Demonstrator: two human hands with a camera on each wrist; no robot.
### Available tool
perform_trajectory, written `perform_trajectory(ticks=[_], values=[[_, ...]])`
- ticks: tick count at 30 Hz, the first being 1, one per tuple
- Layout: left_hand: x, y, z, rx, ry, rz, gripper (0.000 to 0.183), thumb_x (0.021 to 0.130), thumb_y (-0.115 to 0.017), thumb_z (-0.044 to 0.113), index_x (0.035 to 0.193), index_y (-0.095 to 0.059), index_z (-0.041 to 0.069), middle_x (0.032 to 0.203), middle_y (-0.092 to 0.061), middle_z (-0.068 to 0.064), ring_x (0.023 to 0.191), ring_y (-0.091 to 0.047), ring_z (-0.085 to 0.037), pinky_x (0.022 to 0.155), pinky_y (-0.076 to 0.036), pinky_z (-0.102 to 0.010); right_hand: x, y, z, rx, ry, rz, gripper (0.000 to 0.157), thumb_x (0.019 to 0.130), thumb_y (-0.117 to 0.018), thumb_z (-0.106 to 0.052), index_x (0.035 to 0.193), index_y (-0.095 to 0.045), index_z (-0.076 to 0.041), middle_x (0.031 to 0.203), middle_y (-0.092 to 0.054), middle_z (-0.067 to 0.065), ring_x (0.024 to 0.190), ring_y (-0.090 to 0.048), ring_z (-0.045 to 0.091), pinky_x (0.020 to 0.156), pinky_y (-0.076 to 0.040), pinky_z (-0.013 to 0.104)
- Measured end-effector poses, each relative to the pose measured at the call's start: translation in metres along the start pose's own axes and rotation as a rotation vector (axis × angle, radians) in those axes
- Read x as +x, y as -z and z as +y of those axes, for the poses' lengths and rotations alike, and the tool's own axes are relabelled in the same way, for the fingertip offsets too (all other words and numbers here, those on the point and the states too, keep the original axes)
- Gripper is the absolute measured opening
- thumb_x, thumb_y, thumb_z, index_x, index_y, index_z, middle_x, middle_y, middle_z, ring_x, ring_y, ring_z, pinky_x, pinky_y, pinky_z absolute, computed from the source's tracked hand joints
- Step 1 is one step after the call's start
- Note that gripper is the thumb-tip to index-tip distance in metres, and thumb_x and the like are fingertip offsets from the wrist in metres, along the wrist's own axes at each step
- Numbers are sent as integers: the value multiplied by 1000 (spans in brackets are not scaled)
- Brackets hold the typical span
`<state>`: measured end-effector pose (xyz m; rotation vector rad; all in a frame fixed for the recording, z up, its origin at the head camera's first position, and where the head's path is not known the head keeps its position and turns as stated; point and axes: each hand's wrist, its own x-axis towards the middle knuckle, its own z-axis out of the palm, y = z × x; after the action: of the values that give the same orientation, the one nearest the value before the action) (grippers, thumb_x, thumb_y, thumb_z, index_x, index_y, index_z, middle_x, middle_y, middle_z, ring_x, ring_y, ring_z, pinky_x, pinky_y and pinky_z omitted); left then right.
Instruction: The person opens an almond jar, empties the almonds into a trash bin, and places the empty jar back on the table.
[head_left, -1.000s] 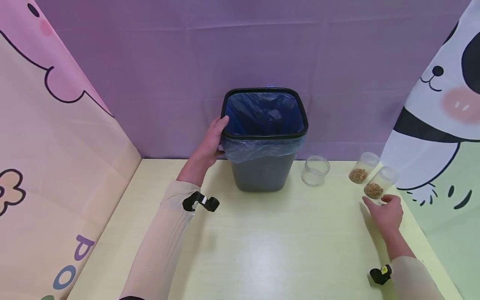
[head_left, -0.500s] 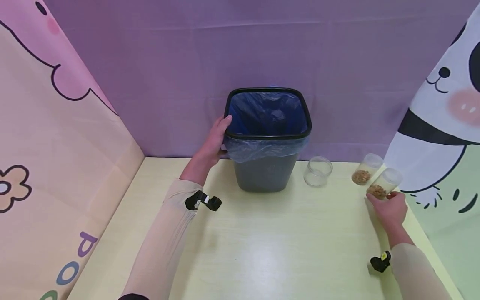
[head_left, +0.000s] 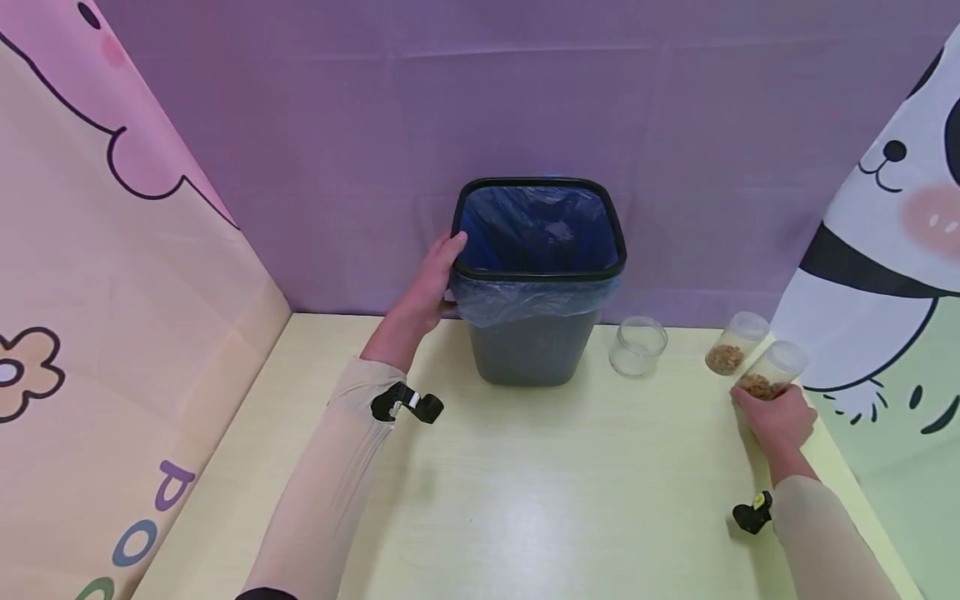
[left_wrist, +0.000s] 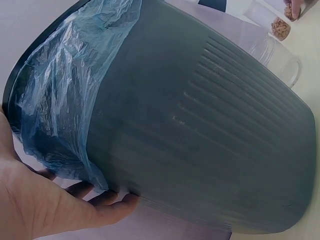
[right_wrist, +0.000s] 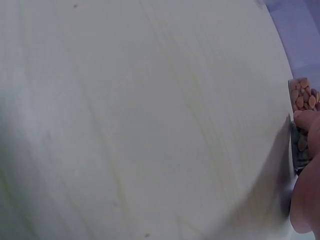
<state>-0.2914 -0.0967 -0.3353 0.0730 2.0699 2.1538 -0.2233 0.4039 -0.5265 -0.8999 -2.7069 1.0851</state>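
A grey trash bin [head_left: 528,346] with a black rim and blue plastic liner stands at the back of the table. My left hand [head_left: 425,287] grips its left side near the rim, and in the left wrist view the fingers [left_wrist: 120,207] lie against the wall and liner edge. At the right, my right hand [head_left: 780,421] holds the lower part of a clear jar [head_left: 782,360] with small brown nuts or seeds in it. In the right wrist view only part of that hand [right_wrist: 307,185] shows at the edge. A similar jar [head_left: 738,340] stands just behind.
Between the bin and the filled jars stands a clear jar [head_left: 637,346] with no contents seen. A pale wooden table [head_left: 525,483] carries everything. Purple cloth [head_left: 337,167] hangs behind, and printed cloths border the left and right sides.
My right hand has moved up to the nearer filled jar, and its fingers have gone round it. The left hand keeps its hold on the bin. The head view has shifted slightly.
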Motion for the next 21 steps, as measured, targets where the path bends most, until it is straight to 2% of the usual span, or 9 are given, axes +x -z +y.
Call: perform_trajectory(ticks=[10,21], values=[[-2,3,-1,-20,7,-17,72,78,-47,62,138,-19,33,139,-20,2,124,-21,-24,88,-25,-60,1,-3,2,11,14,3,89,72,-57,-57,130,-30,6,124,-39,26,109,-27,43,85,-24,53],[-2,8,-3,-11,-4,-9,72,78,-46,63,138,-19,34,138,-20,3,123,-23,-25,87,-26,-60,-12,-4,-2,82,60,7,87,72,-60,-56,125,-32,7,121,-41,27,108,-39,39,88,-31,50]])
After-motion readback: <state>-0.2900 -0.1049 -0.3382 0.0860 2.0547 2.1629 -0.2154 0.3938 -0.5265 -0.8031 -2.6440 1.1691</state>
